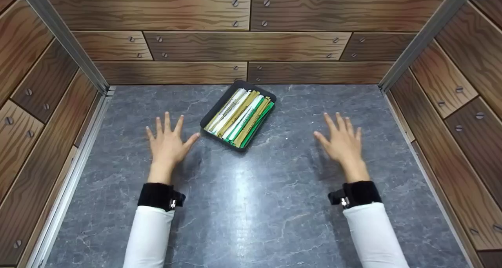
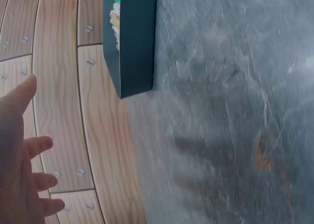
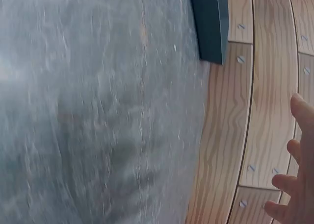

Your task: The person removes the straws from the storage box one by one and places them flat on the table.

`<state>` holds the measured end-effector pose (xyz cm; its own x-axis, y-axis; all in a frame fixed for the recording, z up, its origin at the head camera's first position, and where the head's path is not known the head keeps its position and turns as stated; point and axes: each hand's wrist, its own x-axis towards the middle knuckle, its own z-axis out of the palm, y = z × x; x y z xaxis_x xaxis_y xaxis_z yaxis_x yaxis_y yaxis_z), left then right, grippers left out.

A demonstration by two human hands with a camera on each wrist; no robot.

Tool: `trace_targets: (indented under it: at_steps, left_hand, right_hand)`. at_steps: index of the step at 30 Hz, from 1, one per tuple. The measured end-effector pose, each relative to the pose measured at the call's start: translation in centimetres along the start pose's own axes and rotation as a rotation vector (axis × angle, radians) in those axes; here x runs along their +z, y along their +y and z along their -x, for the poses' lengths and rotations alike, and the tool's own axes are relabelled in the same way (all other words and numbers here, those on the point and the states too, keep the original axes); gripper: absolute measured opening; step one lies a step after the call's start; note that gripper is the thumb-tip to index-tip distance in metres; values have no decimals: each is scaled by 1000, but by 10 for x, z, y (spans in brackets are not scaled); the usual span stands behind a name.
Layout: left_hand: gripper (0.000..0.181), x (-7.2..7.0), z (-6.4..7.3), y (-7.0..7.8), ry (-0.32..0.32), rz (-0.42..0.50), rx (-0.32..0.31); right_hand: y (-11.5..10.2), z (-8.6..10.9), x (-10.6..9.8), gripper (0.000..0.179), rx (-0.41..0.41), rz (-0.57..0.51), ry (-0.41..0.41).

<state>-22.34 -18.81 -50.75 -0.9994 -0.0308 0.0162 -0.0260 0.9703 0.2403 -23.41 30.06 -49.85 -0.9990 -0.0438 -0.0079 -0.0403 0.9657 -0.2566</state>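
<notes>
A black rectangular tray sits askew toward the back of the table, full of long thin packets in white, gold and green. My left hand is spread with straight fingers, its thumb tip close beside the tray's left corner in the head view. On the other side, my right hand is also spread, well apart from the tray. Neither hand holds anything. The tray's dark side wall shows in the left wrist view, and a corner of the tray appears at the top of the right wrist view.
The grey marbled tabletop reflects a bright light in the middle. Wood-patterned walls stand at the back, left and right, with metal strips along the corners. Black bands wrap both wrists.
</notes>
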Motion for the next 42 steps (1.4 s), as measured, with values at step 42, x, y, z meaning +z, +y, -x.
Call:
trace_targets:
  at_steps: [42]
  left_hand:
    - [68, 65, 14, 71, -188, 49, 271]
  right_hand:
    - [-140, 0, 99, 53, -418, -41, -234]
